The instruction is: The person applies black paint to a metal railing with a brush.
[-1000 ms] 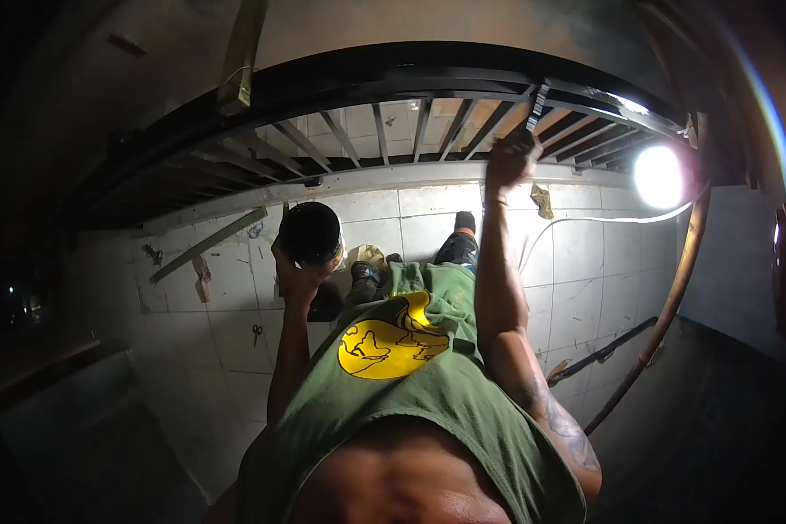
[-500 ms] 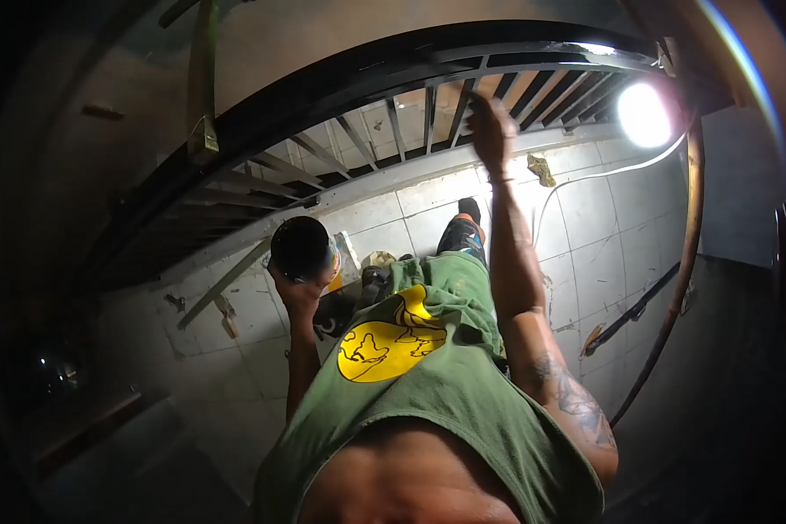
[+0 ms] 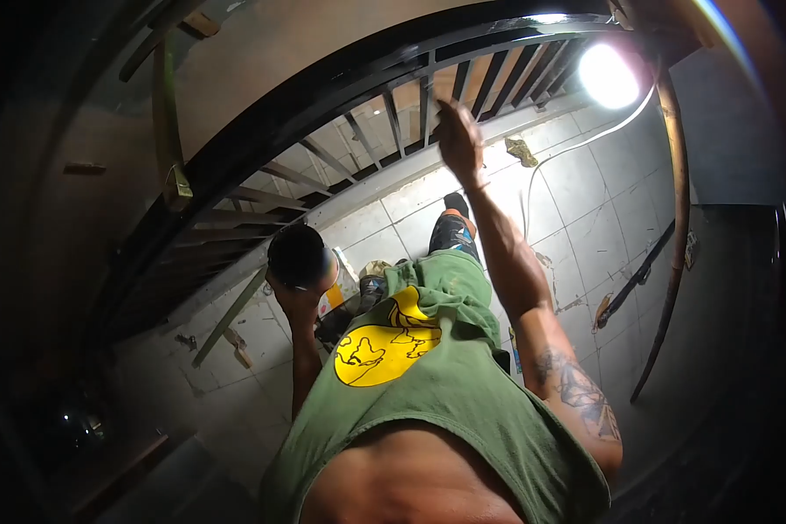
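Observation:
My left hand is closed around a round can, its open top a dark circle towards me. My right hand is raised in front of the metal railing, near its upright bars. Its fingers are curled and slightly blurred; whatever they grip is too smeared to make out. The railing's top rail is glossy black, with light reflecting off it. Some of its bars look lighter grey on the left side.
A bright lamp shines at the right end of the railing, its white cable trailing over the tiled floor. A wooden pole stands at right. A crumpled scrap and a brush-like tool lie below.
The view has shifted, so the railing and lamp sit further left and higher. My right hand has moved a little left along the railing. My left hand still holds the can.

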Motion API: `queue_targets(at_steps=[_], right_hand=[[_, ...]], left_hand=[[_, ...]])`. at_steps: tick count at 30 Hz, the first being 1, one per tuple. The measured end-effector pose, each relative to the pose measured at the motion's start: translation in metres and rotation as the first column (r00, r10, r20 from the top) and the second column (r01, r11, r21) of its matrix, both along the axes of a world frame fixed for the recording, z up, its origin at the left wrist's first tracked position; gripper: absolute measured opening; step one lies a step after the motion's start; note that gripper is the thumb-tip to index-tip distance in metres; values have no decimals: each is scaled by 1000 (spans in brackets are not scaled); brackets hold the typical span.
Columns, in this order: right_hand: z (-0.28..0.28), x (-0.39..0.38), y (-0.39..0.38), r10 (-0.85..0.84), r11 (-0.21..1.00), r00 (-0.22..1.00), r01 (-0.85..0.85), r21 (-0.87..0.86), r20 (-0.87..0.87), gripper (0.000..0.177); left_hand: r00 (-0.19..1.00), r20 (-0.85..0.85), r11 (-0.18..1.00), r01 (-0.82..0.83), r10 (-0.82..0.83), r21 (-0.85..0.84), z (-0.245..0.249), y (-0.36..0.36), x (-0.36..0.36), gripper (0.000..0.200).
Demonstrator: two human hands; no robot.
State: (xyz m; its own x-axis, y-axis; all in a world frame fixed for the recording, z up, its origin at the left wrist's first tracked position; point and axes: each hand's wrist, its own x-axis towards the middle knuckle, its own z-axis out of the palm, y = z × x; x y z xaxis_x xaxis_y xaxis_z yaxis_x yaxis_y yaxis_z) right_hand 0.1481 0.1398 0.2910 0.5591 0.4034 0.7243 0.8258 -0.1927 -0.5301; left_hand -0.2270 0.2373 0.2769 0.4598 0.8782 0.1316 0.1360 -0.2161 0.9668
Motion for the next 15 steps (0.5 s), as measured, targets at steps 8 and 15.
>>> queue_targets(at_steps=[8,15], right_hand=[[33,89,-35,-3,993,941,-38,-112,-339,21],[-5,178,-98,-524,851,852,524,38,-5,17]], left_hand=[[997,34,997,68,-67,-31,6,0,17,93],[989,-24,988,146,-145,48,33,-17,60,89]])
